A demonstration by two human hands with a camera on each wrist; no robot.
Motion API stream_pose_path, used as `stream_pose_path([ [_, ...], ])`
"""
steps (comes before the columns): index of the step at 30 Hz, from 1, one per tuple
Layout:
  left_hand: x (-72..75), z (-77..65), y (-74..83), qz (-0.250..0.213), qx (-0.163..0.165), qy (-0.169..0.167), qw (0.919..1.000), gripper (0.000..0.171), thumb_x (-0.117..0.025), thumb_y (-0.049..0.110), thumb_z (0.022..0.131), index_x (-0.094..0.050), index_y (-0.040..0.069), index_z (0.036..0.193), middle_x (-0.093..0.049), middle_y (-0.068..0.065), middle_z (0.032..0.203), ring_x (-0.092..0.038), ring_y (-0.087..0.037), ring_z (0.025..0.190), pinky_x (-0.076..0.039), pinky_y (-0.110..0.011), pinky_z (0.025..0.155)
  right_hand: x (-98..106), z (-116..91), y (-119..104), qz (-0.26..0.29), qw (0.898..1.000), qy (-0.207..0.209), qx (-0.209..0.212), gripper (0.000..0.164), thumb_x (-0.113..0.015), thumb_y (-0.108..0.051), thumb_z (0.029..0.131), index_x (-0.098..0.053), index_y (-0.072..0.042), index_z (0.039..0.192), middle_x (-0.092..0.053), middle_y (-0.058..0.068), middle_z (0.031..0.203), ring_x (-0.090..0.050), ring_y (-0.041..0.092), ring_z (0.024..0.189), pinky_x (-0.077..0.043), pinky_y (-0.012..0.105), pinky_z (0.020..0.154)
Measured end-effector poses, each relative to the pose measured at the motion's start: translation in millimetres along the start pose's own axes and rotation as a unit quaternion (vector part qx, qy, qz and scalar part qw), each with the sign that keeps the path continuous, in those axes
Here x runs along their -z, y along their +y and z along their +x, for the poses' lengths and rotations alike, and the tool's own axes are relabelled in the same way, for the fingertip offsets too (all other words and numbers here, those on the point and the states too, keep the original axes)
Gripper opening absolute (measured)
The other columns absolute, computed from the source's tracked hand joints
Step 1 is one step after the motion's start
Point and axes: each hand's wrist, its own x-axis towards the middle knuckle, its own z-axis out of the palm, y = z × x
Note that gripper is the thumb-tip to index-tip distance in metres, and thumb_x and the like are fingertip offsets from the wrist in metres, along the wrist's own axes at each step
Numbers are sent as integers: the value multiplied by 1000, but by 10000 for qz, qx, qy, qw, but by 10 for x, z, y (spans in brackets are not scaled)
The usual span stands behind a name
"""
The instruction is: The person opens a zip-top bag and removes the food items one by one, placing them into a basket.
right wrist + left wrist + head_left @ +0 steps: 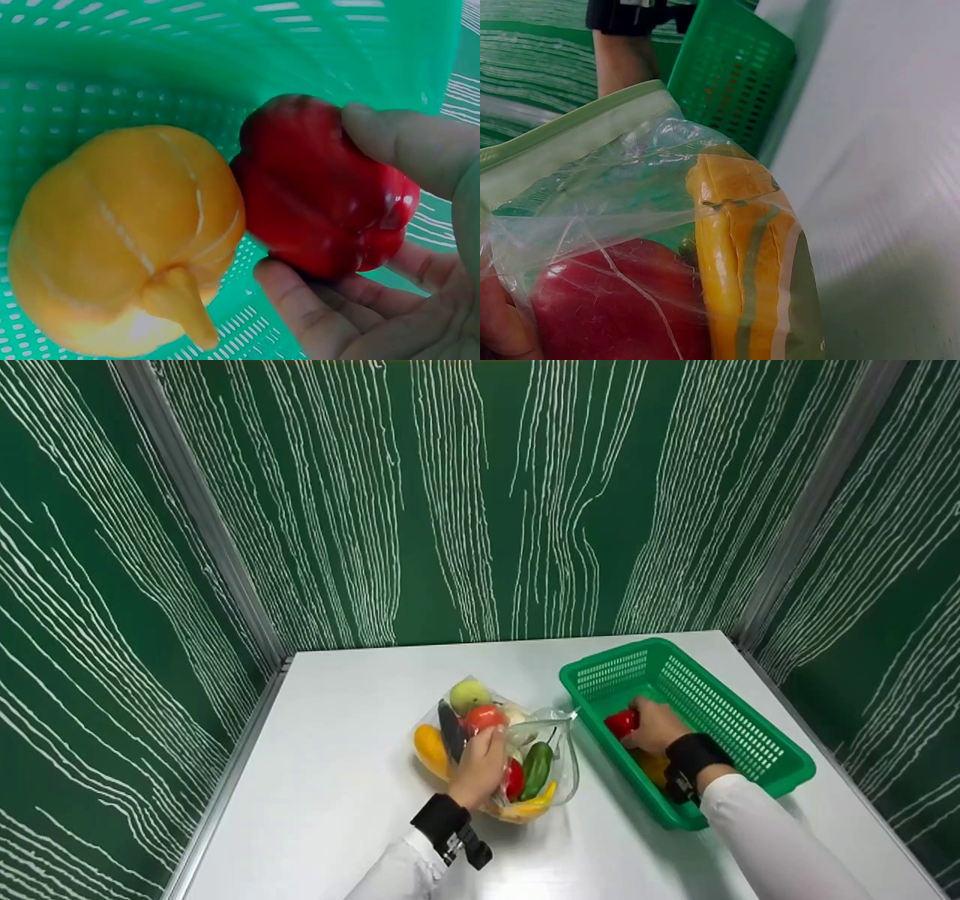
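My left hand [480, 769] grips a clear zip bag [568, 765] by its near side, on the table's middle. Through the plastic show a yellow-green round fruit [469, 694], a tomato [482, 717], a dark eggplant [451, 732], a green pepper [537, 769] and yellow bananas [742, 255]. A large red rounded item [622, 300] fills the lower left wrist view. Inside the green basket [750, 739], my right hand [660, 726] holds a red bell pepper [322, 187] between thumb and fingers. Beside it sits an orange pumpkin [120, 232] with a thick stem.
The perforated basket stands slantwise at the right of the white table [322, 780], close to the bag's open mouth. Green panels [517, 510] with white wavy lines enclose the table at the back and sides, joined by metal posts [217, 517].
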Motion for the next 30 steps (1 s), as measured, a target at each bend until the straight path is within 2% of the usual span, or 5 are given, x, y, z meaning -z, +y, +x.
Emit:
stream_pose_path([
  [7,-4,-5,-3,95,23,-9,10000,38,-39,23,119,-47,16,82,-42,4,73,-41,-12,68,-36,-24,67,-71,-39,42,-166,9997,-18,199,67,-80,-6,89,-48,20,141,-66,39,122,-69,48,108,-61,54,88],
  [12,0,-18,2,25,37,-33,10000,38,-39,24,119,-47,16,82,-43,5,72,-42,-12,66,-38,-24,66,-74,-67,40,-132,9993,-128,320,67,-79,-5,89,-48,20,144,-65,39,125,-69,48,109,-61,52,87],
  [21,8,-10,-25,43,-89,-118,9999,39,-41,21,119,-46,16,80,-43,5,69,-39,-10,63,-34,-23,65,-83,-116,-26,-502,9977,-275,364,66,-72,-5,95,-43,21,149,-64,40,127,-68,50,112,-58,58,94],
  [27,25,-3,-20,-65,-21,-115,9999,39,-41,23,118,-46,16,81,-42,5,69,-38,-10,63,-34,-23,64,-107,-101,-53,-437,9979,-402,242,68,-64,-5,100,-32,22,155,-61,44,133,-66,55,120,-57,60,99],
  [30,35,-6,-10,-83,71,-93,9999,39,-41,25,118,-47,17,81,-42,6,69,-38,-9,61,-34,-23,63,-111,-83,-65,-459,9980,-314,289,67,-63,-6,101,-34,20,155,-60,44,136,-64,57,123,-56,61,101],
])
